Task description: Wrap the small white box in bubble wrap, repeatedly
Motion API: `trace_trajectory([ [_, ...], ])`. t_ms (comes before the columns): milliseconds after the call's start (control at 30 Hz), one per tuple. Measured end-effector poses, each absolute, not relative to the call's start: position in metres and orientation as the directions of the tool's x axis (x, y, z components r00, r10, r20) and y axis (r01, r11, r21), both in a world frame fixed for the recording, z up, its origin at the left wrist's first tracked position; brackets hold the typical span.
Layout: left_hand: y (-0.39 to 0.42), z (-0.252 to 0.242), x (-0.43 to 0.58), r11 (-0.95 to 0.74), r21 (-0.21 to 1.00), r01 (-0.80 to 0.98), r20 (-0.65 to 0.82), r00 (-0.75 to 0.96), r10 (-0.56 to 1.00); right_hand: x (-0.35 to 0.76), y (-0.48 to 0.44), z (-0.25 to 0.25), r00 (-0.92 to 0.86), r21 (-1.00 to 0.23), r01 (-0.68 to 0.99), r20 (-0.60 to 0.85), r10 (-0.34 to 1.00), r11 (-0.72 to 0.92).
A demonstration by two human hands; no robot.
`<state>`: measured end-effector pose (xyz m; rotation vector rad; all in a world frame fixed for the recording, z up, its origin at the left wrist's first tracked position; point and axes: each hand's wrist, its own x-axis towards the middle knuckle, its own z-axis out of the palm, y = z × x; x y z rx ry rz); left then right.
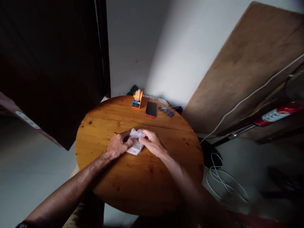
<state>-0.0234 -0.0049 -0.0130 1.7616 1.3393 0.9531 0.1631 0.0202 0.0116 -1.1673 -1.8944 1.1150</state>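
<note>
Between my two hands, over the middle of the round wooden table [152, 183], is a small clear plastic bag [136, 146] with a whitish lower part and a pinkish print. My left hand [118, 145] grips its left side, thumb pressed on the front. The fingers of my right hand [152, 142] pinch the upper right part. At the top the plastic is crumpled and bunched. What lies inside the bag is too small to make out.
Along the table's back stand an orange and blue tape dispenser [137, 99], a phone with a red edge [151, 109] and a blurred dark object [166, 110]. A brown board [244, 63] leans on the wall at right. A white cable [223, 186] lies coiled on the floor.
</note>
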Motion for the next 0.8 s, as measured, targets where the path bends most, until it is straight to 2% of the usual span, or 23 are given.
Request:
trace_trajectory([
  [100, 0.000, -0.017, -0.024, -0.240, 0.787, 0.568, 0.201, 0.131, 0.971, 0.160, 0.028, 0.005, -0.365, -0.954, 0.275, 0.009, 0.931, 0.117],
  [200, 0.005, -0.022, -0.023, -0.206, 0.835, 0.510, 0.181, 0.100, 0.978, 0.163, 0.029, -0.003, -0.389, -0.978, 0.191, 0.009, 0.921, 0.090],
  [300, 0.006, -0.022, -0.021, -0.154, 0.893, 0.424, 0.126, 0.093, 0.988, 0.169, 0.023, -0.006, -0.506, -0.992, 0.105, 0.007, 0.862, 0.070],
  [367, 0.005, -0.019, -0.020, -0.139, 0.903, 0.406, 0.125, 0.061, 0.990, 0.170, 0.018, -0.005, -0.563, -0.988, 0.100, 0.042, 0.826, 0.118],
  [433, 0.004, -0.017, -0.021, -0.119, 0.921, 0.370, 0.112, 0.043, 0.993, 0.170, 0.014, -0.005, -0.554, -0.960, 0.175, 0.088, 0.828, 0.220],
  [533, 0.003, -0.012, -0.024, -0.051, 0.979, 0.197, 0.033, 0.095, 0.995, 0.169, 0.014, -0.007, -0.505, -0.932, 0.270, 0.076, 0.860, 0.241],
  [600, 0.002, -0.010, -0.028, 0.015, 0.999, 0.046, -0.022, 0.157, 0.987, 0.169, 0.019, -0.011, -0.508, -0.970, 0.201, 0.018, 0.861, 0.138],
  [700, 0.002, -0.009, -0.031, 0.069, 0.984, -0.167, -0.021, 0.271, 0.962, 0.171, 0.026, -0.016, -0.521, -0.999, 0.050, -0.013, 0.853, 0.016],
  [800, 0.003, -0.013, -0.030, 0.091, 0.953, -0.289, 0.013, 0.339, 0.941, 0.172, 0.028, -0.016, -0.515, -0.996, 0.085, -0.018, 0.857, 0.030],
])
